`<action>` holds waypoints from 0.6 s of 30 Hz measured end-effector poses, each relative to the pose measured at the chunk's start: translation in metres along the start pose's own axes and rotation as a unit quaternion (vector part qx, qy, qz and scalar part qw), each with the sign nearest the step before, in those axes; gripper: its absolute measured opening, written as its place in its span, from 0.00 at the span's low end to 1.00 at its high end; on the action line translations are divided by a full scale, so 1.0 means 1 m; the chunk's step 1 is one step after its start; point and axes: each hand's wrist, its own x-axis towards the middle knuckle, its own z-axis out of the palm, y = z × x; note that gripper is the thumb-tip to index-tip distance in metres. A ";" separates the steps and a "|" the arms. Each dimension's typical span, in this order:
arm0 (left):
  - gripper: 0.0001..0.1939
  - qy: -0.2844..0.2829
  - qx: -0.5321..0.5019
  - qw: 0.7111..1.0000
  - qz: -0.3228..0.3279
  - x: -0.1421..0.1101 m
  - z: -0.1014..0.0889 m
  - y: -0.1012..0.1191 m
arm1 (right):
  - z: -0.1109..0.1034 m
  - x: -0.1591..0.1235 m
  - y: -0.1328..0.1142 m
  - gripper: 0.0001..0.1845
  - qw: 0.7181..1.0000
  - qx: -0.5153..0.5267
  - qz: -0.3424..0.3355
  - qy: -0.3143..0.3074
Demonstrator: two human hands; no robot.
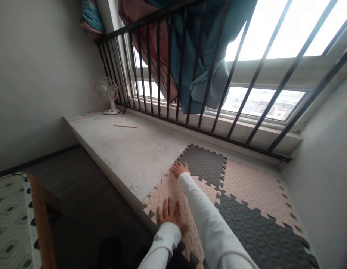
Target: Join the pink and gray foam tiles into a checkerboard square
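Observation:
My left hand [170, 215] lies flat with fingers spread on a pink interlocking foam mat tile [162, 194], close to the ledge's front edge. Farther back, my right hand [179, 169] rests open at the corner where this tile meets a dark grey foam tile [205, 162]. To the right lie another pink tile [251, 181] and a second grey tile [248, 224], with their toothed edges against the others. My right forearm hides part of the near pink tile. Neither hand holds anything.
The pale ledge [128, 149] runs left to a small fan [106, 91], with a thin strip [125, 126] lying on it. Black railing [187, 123] and hanging curtains [201, 74] stand behind. Below left are dark floor [89, 194] and a wooden-framed patterned seat [13, 224].

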 end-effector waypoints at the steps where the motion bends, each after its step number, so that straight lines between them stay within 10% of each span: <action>1: 0.39 0.004 -0.001 1.000 0.002 -0.001 -0.001 0.000 | 0.001 0.001 -0.001 0.21 1.000 -0.005 -0.003 0.000; 18: 0.40 0.006 -0.018 0.999 0.027 0.003 0.005 -0.007 | 0.025 -0.011 0.006 0.31 0.998 0.063 0.031 -0.006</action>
